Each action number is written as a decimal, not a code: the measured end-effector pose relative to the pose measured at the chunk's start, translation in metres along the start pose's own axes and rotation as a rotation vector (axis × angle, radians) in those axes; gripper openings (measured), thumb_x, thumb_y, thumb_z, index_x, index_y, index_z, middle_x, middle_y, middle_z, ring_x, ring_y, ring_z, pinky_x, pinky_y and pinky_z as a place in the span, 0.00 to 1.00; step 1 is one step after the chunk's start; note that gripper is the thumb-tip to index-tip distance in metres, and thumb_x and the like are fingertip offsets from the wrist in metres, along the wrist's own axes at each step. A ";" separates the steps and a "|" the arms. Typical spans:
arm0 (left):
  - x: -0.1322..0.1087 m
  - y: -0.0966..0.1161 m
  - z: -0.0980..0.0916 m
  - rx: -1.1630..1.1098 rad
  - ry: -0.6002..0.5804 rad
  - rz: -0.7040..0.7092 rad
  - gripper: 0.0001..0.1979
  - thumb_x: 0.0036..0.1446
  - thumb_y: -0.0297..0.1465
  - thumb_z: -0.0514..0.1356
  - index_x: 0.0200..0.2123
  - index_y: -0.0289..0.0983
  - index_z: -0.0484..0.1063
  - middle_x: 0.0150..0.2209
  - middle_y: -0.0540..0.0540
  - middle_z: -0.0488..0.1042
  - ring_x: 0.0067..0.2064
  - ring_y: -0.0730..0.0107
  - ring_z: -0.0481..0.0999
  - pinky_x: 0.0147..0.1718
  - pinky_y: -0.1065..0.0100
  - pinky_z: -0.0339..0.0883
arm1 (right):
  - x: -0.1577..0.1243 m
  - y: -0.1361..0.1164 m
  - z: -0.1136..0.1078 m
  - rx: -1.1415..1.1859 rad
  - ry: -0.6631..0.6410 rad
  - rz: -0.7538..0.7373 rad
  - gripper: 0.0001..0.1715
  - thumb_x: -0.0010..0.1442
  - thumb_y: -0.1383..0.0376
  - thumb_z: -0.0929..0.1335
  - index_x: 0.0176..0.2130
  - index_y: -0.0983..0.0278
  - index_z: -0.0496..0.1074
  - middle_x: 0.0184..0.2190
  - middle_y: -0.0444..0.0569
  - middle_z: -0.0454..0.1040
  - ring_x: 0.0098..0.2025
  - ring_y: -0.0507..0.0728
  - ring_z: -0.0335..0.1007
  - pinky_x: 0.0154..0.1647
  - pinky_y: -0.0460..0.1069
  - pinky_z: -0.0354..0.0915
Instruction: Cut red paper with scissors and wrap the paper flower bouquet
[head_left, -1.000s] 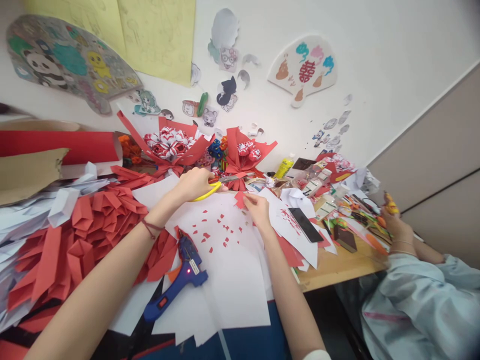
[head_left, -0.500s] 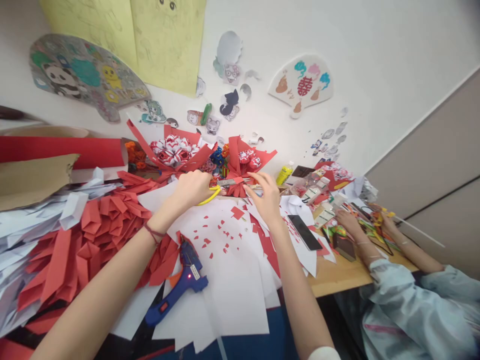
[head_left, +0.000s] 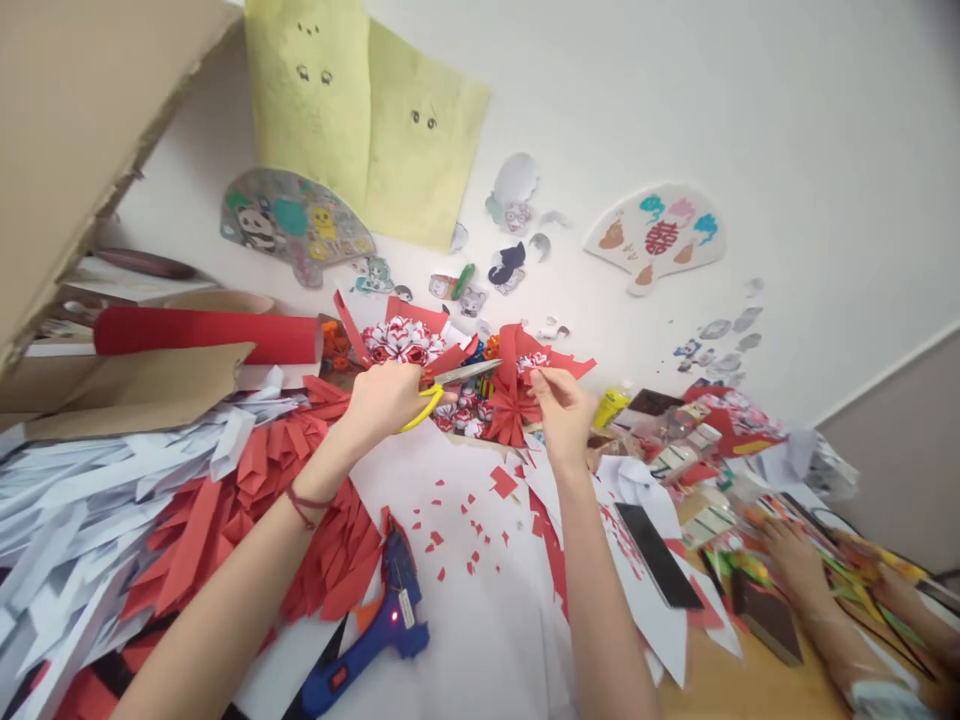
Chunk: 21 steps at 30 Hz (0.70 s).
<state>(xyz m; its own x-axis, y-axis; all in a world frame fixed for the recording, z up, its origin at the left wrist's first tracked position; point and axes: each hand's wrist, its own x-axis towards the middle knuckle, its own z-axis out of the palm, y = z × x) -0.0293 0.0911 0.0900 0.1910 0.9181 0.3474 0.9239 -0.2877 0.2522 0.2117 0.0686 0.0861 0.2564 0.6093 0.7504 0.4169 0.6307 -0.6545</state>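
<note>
At the centre of the frame, the left hand (head_left: 386, 400) grips the yellow-handled scissors (head_left: 469, 372), blades pointing right! Just right of them, the right hand (head_left: 568, 412) has fingertips drawn close, though I can't tell on what; below, red scraps (head_left: 503, 482) dot white paper (head_left: 487, 640).

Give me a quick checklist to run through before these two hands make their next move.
1. Scissors held in the left hand: ok.
2. Right hand clear of the blades: ok, apart from the tip.
3. Something pinched in the right fingertips: cannot tell.
4. Glue gun switched off: not ok, its red light is lit.
5. Red paper pieces gathered up: not ok, scattered over white paper.
6. Other person's nearer hand away from the scissors: ok.
</note>
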 end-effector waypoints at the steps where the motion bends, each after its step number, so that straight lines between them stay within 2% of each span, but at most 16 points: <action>1: 0.001 -0.006 -0.004 -0.057 -0.017 -0.004 0.28 0.53 0.57 0.51 0.28 0.38 0.73 0.30 0.39 0.77 0.34 0.52 0.78 0.28 0.65 0.61 | 0.004 -0.004 0.003 0.108 0.007 0.083 0.15 0.57 0.55 0.71 0.37 0.63 0.80 0.27 0.47 0.78 0.27 0.54 0.72 0.31 0.51 0.71; 3: 0.003 -0.015 -0.008 -0.237 -0.063 0.056 0.25 0.55 0.54 0.52 0.24 0.38 0.69 0.23 0.45 0.72 0.28 0.63 0.73 0.27 0.68 0.58 | 0.009 -0.012 0.005 0.276 -0.024 0.209 0.17 0.55 0.55 0.73 0.38 0.65 0.79 0.21 0.44 0.77 0.20 0.52 0.70 0.24 0.49 0.69; 5: 0.002 -0.016 -0.010 -0.441 -0.077 0.146 0.23 0.56 0.52 0.51 0.25 0.38 0.65 0.21 0.49 0.68 0.24 0.69 0.67 0.25 0.69 0.56 | 0.011 -0.019 0.005 0.357 -0.066 0.254 0.17 0.52 0.57 0.75 0.37 0.66 0.79 0.22 0.45 0.78 0.22 0.53 0.73 0.24 0.48 0.71; 8: -0.002 -0.004 -0.010 -0.590 -0.057 0.237 0.19 0.57 0.50 0.50 0.31 0.39 0.60 0.26 0.51 0.67 0.26 0.71 0.65 0.25 0.69 0.58 | 0.010 -0.029 0.001 0.406 -0.116 0.270 0.17 0.50 0.59 0.76 0.38 0.65 0.78 0.25 0.46 0.80 0.25 0.54 0.77 0.27 0.48 0.73; 11: -0.006 0.014 -0.010 -0.573 0.011 0.236 0.19 0.56 0.50 0.52 0.32 0.39 0.56 0.29 0.50 0.66 0.29 0.69 0.65 0.28 0.68 0.58 | 0.010 -0.038 -0.004 0.453 -0.164 0.287 0.20 0.50 0.60 0.77 0.42 0.63 0.75 0.24 0.45 0.81 0.25 0.55 0.78 0.27 0.48 0.74; 14: -0.008 0.025 -0.013 -0.555 0.022 0.241 0.19 0.56 0.50 0.53 0.30 0.39 0.57 0.27 0.51 0.65 0.29 0.69 0.64 0.28 0.68 0.56 | 0.009 -0.044 -0.008 0.482 -0.197 0.266 0.16 0.50 0.61 0.77 0.37 0.63 0.73 0.24 0.45 0.81 0.24 0.54 0.78 0.27 0.46 0.74; 16: -0.010 0.027 -0.014 -0.540 -0.001 0.250 0.20 0.57 0.50 0.53 0.30 0.39 0.58 0.26 0.51 0.65 0.28 0.69 0.63 0.28 0.68 0.54 | 0.008 -0.047 -0.010 0.475 -0.211 0.241 0.13 0.51 0.62 0.77 0.34 0.64 0.73 0.25 0.46 0.81 0.25 0.54 0.78 0.28 0.46 0.75; 21: -0.014 0.029 -0.015 -0.498 0.007 0.275 0.21 0.56 0.51 0.55 0.30 0.39 0.59 0.25 0.53 0.63 0.28 0.71 0.61 0.27 0.69 0.52 | 0.006 -0.051 -0.012 0.453 -0.262 0.215 0.11 0.52 0.64 0.76 0.36 0.65 0.77 0.31 0.47 0.82 0.29 0.53 0.79 0.33 0.47 0.75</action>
<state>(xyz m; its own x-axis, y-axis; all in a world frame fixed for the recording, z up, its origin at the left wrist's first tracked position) -0.0107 0.0658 0.1061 0.3983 0.7901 0.4660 0.5724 -0.6110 0.5468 0.2025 0.0346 0.1246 0.0446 0.8094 0.5856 -0.0517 0.5872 -0.8078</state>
